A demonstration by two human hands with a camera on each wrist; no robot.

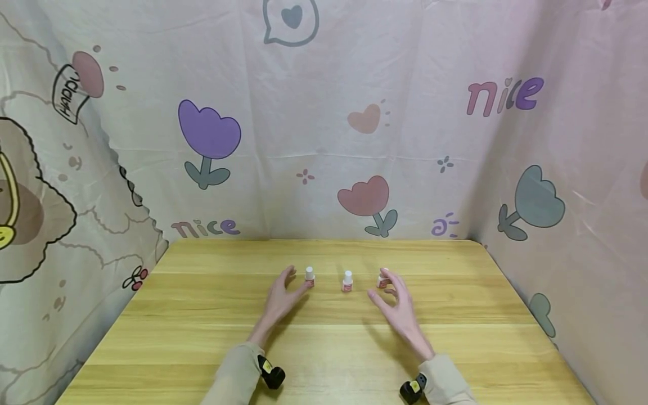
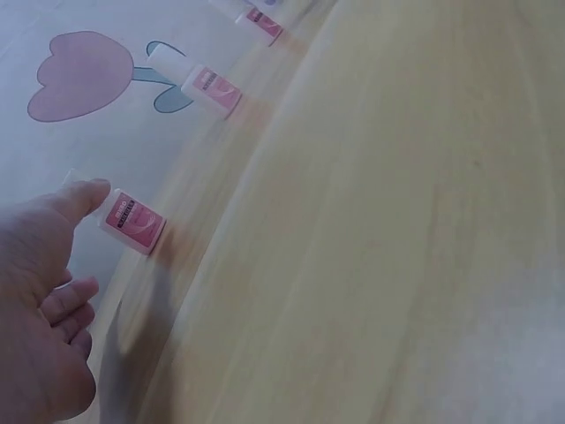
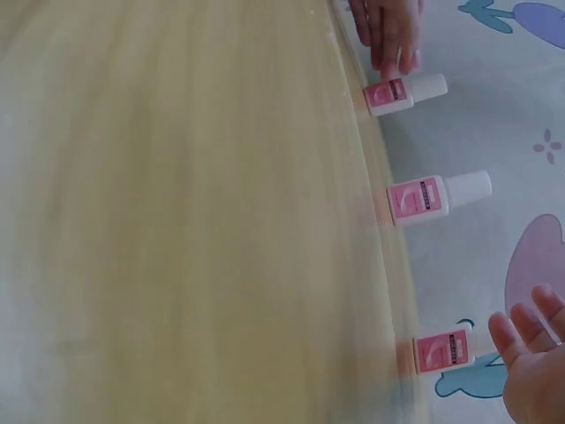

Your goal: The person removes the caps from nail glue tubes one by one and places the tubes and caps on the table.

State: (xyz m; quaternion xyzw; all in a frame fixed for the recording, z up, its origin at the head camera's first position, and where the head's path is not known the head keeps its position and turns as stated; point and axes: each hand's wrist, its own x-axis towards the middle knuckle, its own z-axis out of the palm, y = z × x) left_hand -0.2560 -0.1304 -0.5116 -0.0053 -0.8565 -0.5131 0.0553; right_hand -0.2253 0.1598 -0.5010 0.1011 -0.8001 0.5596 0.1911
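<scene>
Three small white bottles with pink labels and white caps stand upright in a row on the wooden table. Just left of the left bottle (image 1: 310, 277) is my left hand (image 1: 280, 298), its fingers spread and its thumb tip overlapping the bottle in the head view. The middle bottle (image 1: 347, 282) stands between the two hands. My right hand (image 1: 402, 309) is beside the right bottle (image 3: 443, 352), fingers loosely bent and parted from the thumb; its fingers partly cover that bottle in the head view. Neither hand grips anything.
The wooden table (image 1: 334, 360) ends at a patterned curtain (image 1: 304, 202) behind the bottles. More of the printed cloth hangs along the left and right sides. A small black camera is strapped on each wrist, over beige sleeves (image 1: 235, 374).
</scene>
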